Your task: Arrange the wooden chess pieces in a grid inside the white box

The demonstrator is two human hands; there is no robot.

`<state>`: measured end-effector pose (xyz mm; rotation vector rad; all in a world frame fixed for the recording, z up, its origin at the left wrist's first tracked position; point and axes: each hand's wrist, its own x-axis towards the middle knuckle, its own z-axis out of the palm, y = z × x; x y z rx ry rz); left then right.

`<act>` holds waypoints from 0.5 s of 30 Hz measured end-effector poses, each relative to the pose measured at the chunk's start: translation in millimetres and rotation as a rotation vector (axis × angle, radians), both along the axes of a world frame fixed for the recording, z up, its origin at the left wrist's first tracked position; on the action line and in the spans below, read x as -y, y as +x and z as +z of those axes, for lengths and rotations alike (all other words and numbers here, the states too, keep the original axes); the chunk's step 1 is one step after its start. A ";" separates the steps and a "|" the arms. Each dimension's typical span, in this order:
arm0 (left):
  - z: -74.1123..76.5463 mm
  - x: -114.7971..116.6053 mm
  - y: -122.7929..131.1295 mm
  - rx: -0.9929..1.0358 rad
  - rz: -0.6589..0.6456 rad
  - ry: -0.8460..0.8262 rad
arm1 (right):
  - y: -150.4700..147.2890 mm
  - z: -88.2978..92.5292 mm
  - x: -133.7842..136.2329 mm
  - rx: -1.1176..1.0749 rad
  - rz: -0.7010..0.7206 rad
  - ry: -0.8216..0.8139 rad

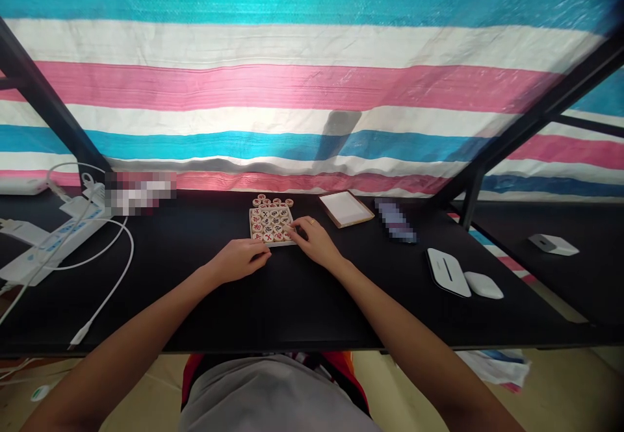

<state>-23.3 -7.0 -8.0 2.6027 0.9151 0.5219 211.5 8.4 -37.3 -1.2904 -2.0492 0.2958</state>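
Note:
A shallow white box (251,229) holds rows of round Chinese chess pieces (266,221) with red or black characters. Behind its far edge, several more pieces (262,199) stand in a small cluster on the desk. My left hand (240,258) rests at the box's front left corner, fingers curled together, with nothing visible in them. At the box's right side my right hand (314,240), wearing a ring, has thumb and fingertips closed on a chess piece (287,228) near the rim. The fingertips partly cover that piece.
An open box lid (346,208) lies right of the pieces, with a phone (396,220) beyond it. Farther right are a white flat device (448,272) and a white rounded case (483,285). A power strip (53,243) and cables occupy the left. Striped sheeting (292,88) hangs behind.

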 end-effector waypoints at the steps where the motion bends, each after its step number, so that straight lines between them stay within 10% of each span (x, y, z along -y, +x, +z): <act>1: -0.2 -0.2 -0.3 0.003 0.001 -0.004 | -0.1 -0.5 0.5 0.010 -0.004 0.004; 15: -0.2 0.1 -1.3 -0.036 0.012 0.027 | -2.7 6.4 9.8 0.243 -0.010 0.144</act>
